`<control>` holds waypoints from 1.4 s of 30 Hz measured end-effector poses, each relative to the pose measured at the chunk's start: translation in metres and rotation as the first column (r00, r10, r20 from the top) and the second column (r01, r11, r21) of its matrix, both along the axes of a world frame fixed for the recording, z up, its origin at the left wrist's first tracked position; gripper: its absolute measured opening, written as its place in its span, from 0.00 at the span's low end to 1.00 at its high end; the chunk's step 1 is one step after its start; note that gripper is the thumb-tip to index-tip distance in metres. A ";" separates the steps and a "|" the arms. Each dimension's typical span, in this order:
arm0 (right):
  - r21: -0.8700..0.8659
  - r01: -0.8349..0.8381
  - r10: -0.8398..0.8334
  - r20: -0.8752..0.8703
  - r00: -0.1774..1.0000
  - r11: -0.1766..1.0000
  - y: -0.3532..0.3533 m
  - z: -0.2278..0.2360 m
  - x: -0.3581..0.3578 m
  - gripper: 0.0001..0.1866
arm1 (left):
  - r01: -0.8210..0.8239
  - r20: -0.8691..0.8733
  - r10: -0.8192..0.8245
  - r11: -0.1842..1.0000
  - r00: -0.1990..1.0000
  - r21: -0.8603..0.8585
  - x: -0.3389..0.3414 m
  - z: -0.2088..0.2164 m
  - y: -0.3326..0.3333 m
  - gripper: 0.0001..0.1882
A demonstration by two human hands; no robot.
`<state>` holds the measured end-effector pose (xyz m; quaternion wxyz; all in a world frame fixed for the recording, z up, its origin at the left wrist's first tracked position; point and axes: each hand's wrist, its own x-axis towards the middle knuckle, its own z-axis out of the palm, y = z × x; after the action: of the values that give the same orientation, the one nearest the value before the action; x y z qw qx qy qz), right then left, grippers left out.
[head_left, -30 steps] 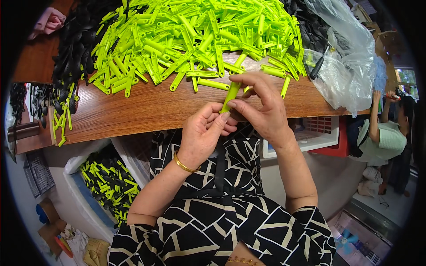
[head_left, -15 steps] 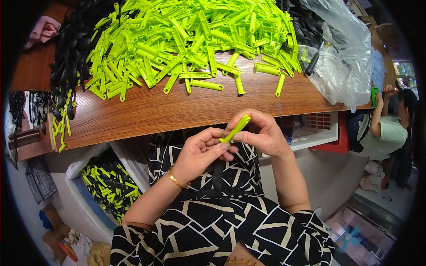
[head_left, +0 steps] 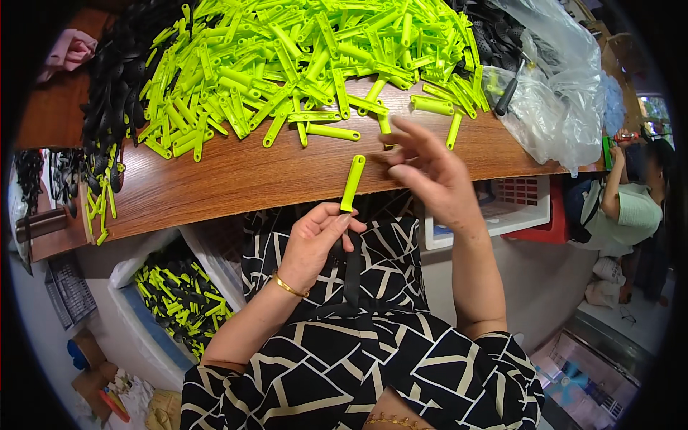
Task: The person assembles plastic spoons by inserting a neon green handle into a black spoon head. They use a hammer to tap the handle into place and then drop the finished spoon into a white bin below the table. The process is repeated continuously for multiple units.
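My left hand, in front of the table edge, pinches the lower end of a lime-green plastic handle. The handle stands up from the fingers, its holed end toward the table. Over the table edge, my right hand is raised with fingers apart and slightly smeared by motion. Nothing shows in it. Just beyond its fingertips lies a loose green handle, partly covered by the hand. Farther back spreads a large pile of the same green handles.
Black perforated plastic parts heap at the table's left. A black-handled tool lies by a clear plastic bag at right. Below left stands a lined bin of green-and-black pieces; a white crate sits right. Another person works far right.
My right hand has let go of the green handle and moved forward and right over the table. My left hand keeps the handle, now tilted more upright.
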<state>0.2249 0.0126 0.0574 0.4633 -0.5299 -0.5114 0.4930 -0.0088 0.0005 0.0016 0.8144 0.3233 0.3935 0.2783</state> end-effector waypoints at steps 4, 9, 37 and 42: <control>0.157 0.329 -0.349 0.121 0.929 0.931 0.003 0.001 0.058 0.18 | -0.143 -0.096 0.142 0.990 0.985 0.000 0.016 0.013 -0.002 0.14; 0.226 0.592 -0.603 0.550 0.578 0.774 0.014 0.001 0.150 0.20 | -0.193 -0.111 0.195 0.981 0.975 0.033 0.022 0.005 -0.007 0.12; 0.383 -0.296 -0.096 0.736 0.670 0.875 -0.049 0.027 0.045 0.22 | -0.140 0.104 0.158 0.978 0.982 -0.156 0.017 0.002 -0.006 0.14; 0.407 -0.196 -0.139 0.661 0.737 0.892 -0.062 0.017 0.040 0.23 | -0.109 0.079 0.122 0.982 0.989 -0.151 0.016 0.004 -0.004 0.14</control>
<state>0.2652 -0.0491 0.0748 0.3480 -0.5415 -0.7520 0.1422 0.0074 -0.0035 0.0060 0.8349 0.2267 0.3947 0.3097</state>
